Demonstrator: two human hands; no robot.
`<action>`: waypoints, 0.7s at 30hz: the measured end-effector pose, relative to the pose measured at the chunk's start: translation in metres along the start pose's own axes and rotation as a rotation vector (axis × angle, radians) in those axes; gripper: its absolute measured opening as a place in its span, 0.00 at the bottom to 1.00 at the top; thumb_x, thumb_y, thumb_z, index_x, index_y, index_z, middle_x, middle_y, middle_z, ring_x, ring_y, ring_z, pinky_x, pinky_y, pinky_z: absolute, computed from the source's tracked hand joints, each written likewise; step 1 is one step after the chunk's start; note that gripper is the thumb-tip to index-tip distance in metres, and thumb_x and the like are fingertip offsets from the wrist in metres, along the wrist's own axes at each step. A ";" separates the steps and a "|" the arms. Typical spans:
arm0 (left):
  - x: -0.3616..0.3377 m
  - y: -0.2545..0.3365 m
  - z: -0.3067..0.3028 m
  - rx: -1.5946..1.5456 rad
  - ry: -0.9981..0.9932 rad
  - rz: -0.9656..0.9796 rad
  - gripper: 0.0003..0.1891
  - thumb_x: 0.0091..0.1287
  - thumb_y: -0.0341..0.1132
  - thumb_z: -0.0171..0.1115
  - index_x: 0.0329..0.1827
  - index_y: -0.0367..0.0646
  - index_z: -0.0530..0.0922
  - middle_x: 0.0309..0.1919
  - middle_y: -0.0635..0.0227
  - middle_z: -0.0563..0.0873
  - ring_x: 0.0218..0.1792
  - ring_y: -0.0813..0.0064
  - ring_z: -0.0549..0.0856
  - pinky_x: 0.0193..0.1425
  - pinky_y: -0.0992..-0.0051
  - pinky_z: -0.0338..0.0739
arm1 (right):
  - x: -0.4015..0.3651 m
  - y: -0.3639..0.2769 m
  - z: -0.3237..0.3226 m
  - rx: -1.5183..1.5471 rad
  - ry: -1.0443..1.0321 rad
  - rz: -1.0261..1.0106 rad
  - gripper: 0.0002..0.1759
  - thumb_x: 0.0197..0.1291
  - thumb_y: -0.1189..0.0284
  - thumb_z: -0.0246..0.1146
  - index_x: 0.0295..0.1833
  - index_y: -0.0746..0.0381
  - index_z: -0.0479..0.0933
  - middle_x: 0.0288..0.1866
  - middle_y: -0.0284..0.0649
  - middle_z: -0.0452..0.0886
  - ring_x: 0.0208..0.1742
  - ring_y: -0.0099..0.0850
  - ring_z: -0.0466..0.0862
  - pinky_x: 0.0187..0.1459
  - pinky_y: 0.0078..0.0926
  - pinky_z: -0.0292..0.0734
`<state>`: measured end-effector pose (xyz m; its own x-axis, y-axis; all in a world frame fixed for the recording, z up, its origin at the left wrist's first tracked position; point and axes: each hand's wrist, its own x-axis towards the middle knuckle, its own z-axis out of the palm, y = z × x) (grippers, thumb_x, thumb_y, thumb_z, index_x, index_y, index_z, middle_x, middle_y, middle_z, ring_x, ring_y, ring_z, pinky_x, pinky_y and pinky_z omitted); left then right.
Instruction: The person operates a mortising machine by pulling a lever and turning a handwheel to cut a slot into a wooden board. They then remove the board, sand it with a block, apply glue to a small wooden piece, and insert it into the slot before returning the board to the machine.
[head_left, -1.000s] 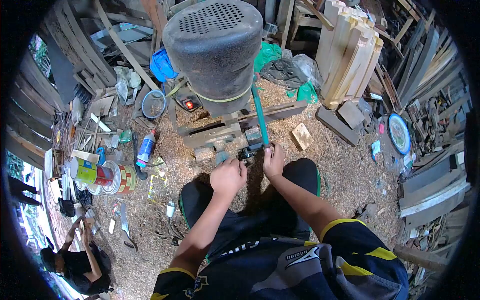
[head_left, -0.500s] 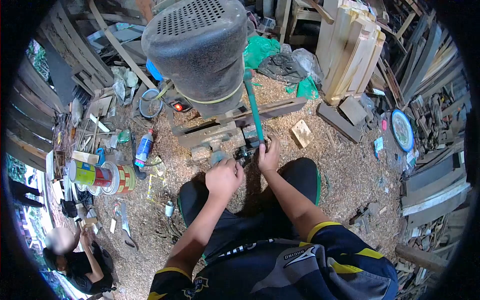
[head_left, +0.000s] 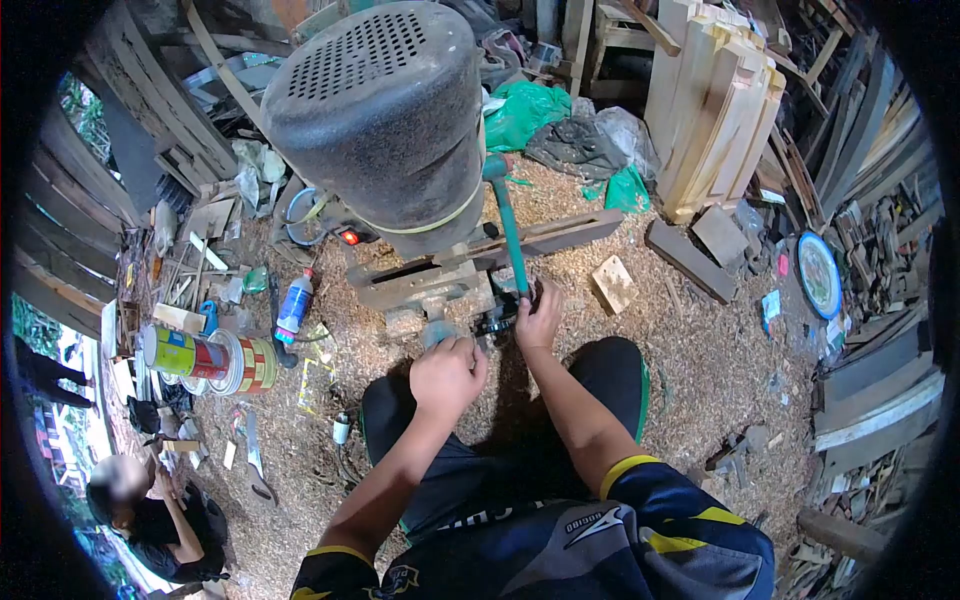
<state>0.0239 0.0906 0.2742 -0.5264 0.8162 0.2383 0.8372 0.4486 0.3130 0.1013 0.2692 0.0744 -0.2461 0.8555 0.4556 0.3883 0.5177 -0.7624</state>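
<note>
In front of me stands a bench machine with a large dark motor housing, its top pierced by rows of holes. A green lever slants down along its right side. My right hand is closed round the lever's lower end. Beside it, my left hand is curled into a fist at the machine's front, close to a bluish-grey round part; what its fingers grip is hidden. A dark wheel-like part sits between the two hands. Behind them, a long dark wooden piece lies across the machine's base.
A wood block with holes rests on the shavings to the right. Left are a blue-and-white bottle, paint cans and a handsaw. Stacked pale boards stand at the back right. Another person sits lower left.
My view has shifted slightly, so the motor housing appears further left and the surroundings a little lower. Both hands keep their places at the machine, the right one still on the lever.
</note>
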 end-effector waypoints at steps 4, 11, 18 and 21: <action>0.000 0.002 -0.001 0.014 -0.004 -0.003 0.13 0.68 0.41 0.70 0.25 0.48 0.81 0.26 0.64 0.85 0.28 0.56 0.90 0.33 0.57 0.85 | 0.000 0.000 -0.003 0.039 -0.027 0.021 0.33 0.76 0.52 0.62 0.73 0.67 0.73 0.67 0.60 0.78 0.69 0.64 0.76 0.75 0.61 0.66; -0.003 -0.005 0.009 0.059 0.055 0.033 0.12 0.66 0.42 0.70 0.26 0.48 0.84 0.26 0.62 0.87 0.27 0.55 0.90 0.33 0.56 0.86 | -0.002 -0.002 -0.006 0.039 -0.031 0.013 0.30 0.75 0.56 0.64 0.71 0.67 0.74 0.64 0.60 0.79 0.67 0.62 0.76 0.74 0.60 0.67; -0.005 -0.005 0.009 0.101 0.038 0.001 0.12 0.64 0.43 0.71 0.27 0.47 0.86 0.28 0.61 0.89 0.28 0.54 0.91 0.35 0.55 0.88 | -0.004 -0.007 -0.011 0.016 -0.064 0.046 0.26 0.78 0.60 0.64 0.69 0.67 0.75 0.62 0.58 0.80 0.66 0.60 0.77 0.71 0.56 0.70; -0.006 -0.005 0.009 0.089 0.052 -0.009 0.14 0.64 0.45 0.71 0.26 0.46 0.86 0.29 0.61 0.90 0.28 0.53 0.91 0.35 0.55 0.88 | -0.005 -0.008 -0.014 0.023 -0.057 0.033 0.25 0.79 0.59 0.64 0.68 0.67 0.76 0.61 0.58 0.80 0.64 0.59 0.78 0.70 0.56 0.72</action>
<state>0.0240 0.0868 0.2625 -0.5393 0.7927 0.2843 0.8409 0.4886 0.2329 0.1116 0.2605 0.0841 -0.2839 0.8700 0.4032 0.3769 0.4879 -0.7873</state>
